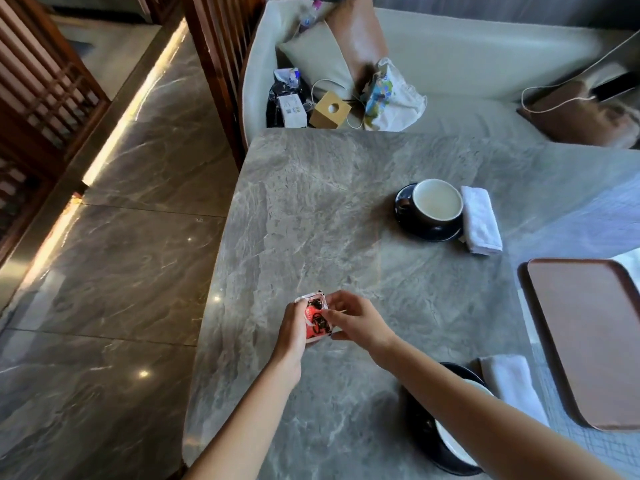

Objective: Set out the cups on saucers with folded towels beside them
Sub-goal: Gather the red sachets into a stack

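A black cup [437, 203] with a white inside stands on a black saucer [405, 195] at the far right of the grey marble table [329, 202], with a folded white towel [480, 220] touching its right side. A second cup [450, 441] on a black saucer [415, 424] sits at the near edge, partly hidden by my right forearm, a folded white towel [509, 382] to its right. My left hand [294, 336] grips a small red and white packet [316, 318]. My right hand [356, 322] pinches a thin stick at the packet's top.
A brown tray [588, 337] lies at the table's right edge. Behind the table a pale sofa [450, 64] holds cushions, a wooden tissue box [329, 110], bags and cables. A wooden slatted screen [221, 46] stands at the far left; polished stone floor [121, 254] lies left of the table.
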The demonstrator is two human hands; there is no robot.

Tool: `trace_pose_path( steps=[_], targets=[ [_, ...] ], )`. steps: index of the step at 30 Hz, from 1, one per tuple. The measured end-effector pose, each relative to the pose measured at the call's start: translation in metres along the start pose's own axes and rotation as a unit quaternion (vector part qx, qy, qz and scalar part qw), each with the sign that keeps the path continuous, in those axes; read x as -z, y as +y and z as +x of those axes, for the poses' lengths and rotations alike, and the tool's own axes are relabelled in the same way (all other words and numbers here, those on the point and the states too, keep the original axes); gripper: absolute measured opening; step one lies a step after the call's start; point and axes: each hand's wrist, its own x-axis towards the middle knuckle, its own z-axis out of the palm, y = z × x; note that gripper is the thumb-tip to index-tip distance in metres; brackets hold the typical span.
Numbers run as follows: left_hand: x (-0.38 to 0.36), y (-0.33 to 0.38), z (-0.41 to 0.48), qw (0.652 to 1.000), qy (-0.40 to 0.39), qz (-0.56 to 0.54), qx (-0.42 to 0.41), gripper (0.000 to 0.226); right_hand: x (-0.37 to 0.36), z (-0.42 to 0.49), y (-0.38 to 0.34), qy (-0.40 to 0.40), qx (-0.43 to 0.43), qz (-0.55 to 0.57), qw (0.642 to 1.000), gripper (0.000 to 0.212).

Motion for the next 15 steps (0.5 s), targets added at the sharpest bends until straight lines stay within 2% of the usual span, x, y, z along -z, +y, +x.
trace_pose_path(
  steps=[5,9,13,15],
  targets=[
    [-0.05,0.0,-0.015,0.999,-0.028,0.015,0.023,0.03,0.048,-0.02,0.005,0.02,-0.019,0.016,0.999,0.014],
    [-0.116,-0.008,-0.03,0.999,-0.019,0.014,0.023,0.018,0.109,-0.044,0.017,0.05,-0.013,0.014,0.999,0.009],
    [-0.184,-0.023,-0.041,0.999,-0.035,0.012,0.026,0.036,0.172,-0.065,0.035,0.084,-0.007,0.027,0.996,0.009],
    [-0.219,-0.03,-0.045,0.998,-0.052,0.017,0.029,0.037,0.205,-0.075,0.045,0.104,-0.006,0.041,0.994,0.01]
  ],
)
